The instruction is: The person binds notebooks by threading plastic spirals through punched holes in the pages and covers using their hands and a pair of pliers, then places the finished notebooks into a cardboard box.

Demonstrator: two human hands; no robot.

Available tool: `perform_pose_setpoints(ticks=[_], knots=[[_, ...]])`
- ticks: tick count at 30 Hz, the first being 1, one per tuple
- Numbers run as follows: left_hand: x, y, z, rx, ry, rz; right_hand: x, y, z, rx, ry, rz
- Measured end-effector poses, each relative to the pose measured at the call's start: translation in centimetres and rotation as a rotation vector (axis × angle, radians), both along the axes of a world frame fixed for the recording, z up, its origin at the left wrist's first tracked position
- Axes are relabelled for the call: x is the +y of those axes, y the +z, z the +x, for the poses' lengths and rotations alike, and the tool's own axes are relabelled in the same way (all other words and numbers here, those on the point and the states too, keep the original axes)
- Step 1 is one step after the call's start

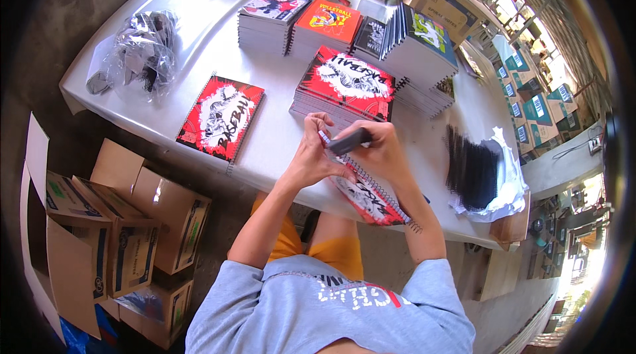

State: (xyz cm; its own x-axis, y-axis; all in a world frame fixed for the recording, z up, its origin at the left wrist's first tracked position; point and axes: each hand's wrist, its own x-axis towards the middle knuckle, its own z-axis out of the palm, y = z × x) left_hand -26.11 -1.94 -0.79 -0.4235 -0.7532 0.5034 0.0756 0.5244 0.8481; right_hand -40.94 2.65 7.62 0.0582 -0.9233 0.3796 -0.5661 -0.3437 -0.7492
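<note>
My left hand (pixel 313 154) grips the upper end of a red, white and black spiral-bound notebook (pixel 364 196), held tilted at the table's near edge. A wire coil (pixel 381 185) runs along its right side, with a loose end sticking out at the bottom. In my right hand (pixel 379 150) is a dark-handled tool (pixel 350 141), closed in the fingers and pointed at the coil's upper end. Its exact kind is hidden by the hand. A similar notebook (pixel 222 119) lies flat to the left, and a stack of them (pixel 348 86) stands just beyond my hands.
More notebook stacks (pixel 328 21) stand toward the back of the white table (pixel 278 135). At right, black wire coils (pixel 472 168) lie on white plastic. Clear plastic wrapping (pixel 149 52) sits at left. Cardboard boxes (pixel 136 241) stand on the floor at lower left.
</note>
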Motion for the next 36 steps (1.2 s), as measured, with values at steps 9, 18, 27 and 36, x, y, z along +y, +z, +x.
perform_pose_setpoints(ticks=[9, 18, 27, 36], knots=[[0.4, 0.1, -0.7, 0.221, -0.013, 0.249, -5.6, 0.1, -6.4, 0.661, -0.43, -0.148], [4.6, 5.0, 2.5, 0.414, 0.101, 0.434, 11.5, -3.0, -8.6, 0.481, -0.692, 0.32], [6.7, 4.2, 1.0, 0.145, 0.359, -0.218, 19.2, -12.7, -6.2, 0.63, -0.754, 0.266], [7.7, 4.4, 0.3, 0.575, 0.185, 0.304, 17.7, -12.3, -6.1, 0.6, -0.92, 0.173]])
